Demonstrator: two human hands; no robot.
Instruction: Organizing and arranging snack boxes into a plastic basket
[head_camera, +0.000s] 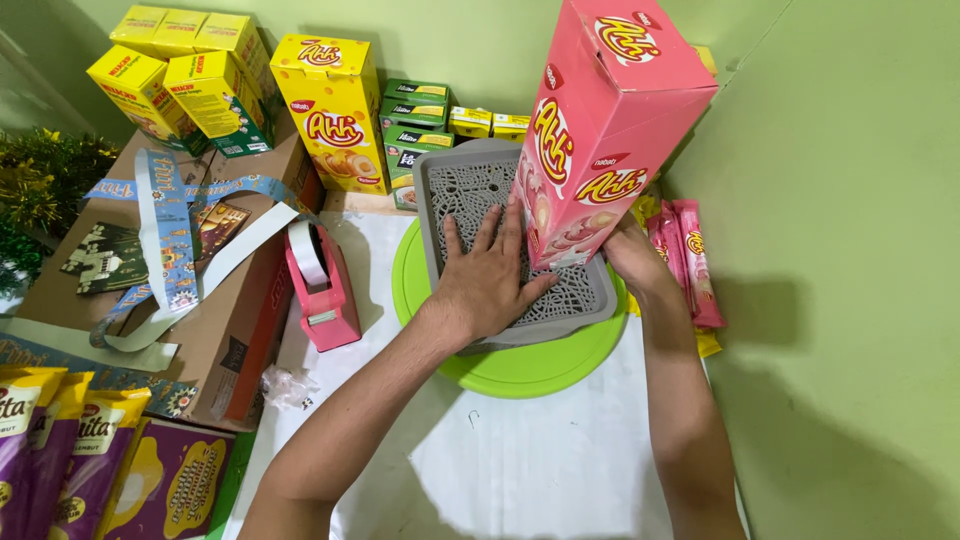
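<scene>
Two bare arms reach up from the bottom edge over a white sheet (540, 470). At the fingertips of the left hand (490, 280) lies a grey tray (470, 180) with a lacy pattern, and the fingers are spread flat, pressing down on it, holding nothing. The tray sits on a round green plate (520, 370).

Just past those fingers stands a tall pink box (600, 130). It stands on end in the tray, its long side going up and leaning a little to the right. The right hand (630, 255) holds the bottom of the box from behind; its fingers are hidden, so the grip cannot be seen fully.

Beyond the fingertips stand a yellow box (335, 110) and small green boxes (415, 125). Left of the left hand sits a pink tape holder (322, 285), then a brown carton (230, 330) with blue ribbon (165, 230). Right of the right hand lie pink snack packs (690, 255). Purple bags (60, 440) are near the left elbow.
</scene>
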